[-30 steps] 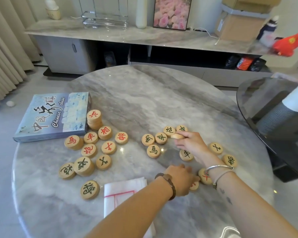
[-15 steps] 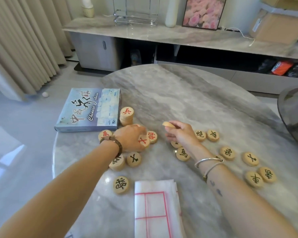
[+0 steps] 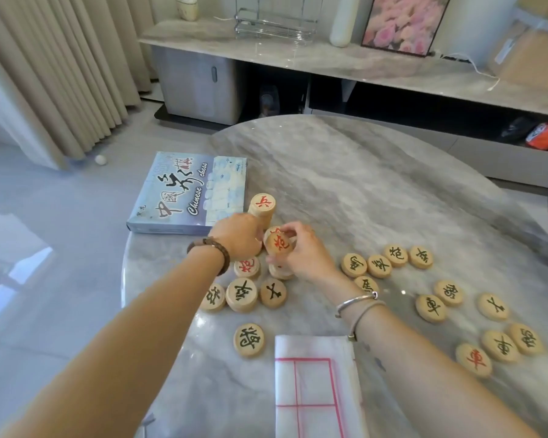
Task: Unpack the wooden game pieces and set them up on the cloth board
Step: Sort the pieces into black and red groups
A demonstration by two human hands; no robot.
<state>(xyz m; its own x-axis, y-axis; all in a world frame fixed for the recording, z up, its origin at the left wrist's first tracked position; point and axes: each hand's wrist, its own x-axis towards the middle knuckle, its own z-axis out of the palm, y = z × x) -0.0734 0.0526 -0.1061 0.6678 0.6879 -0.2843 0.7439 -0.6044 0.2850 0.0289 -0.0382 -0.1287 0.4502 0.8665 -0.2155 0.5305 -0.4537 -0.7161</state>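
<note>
The right hand [image 3: 301, 252] is pinching a red-marked piece [image 3: 277, 243] between the thumb and the fingertips. It is holding the piece tilted, face toward the camera, a little above the table [image 3: 377, 191]. The left hand [image 3: 239, 237] is lying knuckles-up just beside it, at the foot of the stack of pieces [image 3: 261, 205]. Its fingers are bending downward, but the back of the hand is hiding them, so I cannot tell if they are gripping something. The stack is standing upright, a red character on top, just beside the game box [image 3: 187, 191]. Three black-marked pieces [image 3: 241, 294] are lying flat in a row near the left wrist. The scattered pieces [image 3: 448, 292] are lying on the right part of the table, apart from each other. The folded cloth board [image 3: 314, 384], white with red lines, is lying at the near edge, between the two forearms.
</note>
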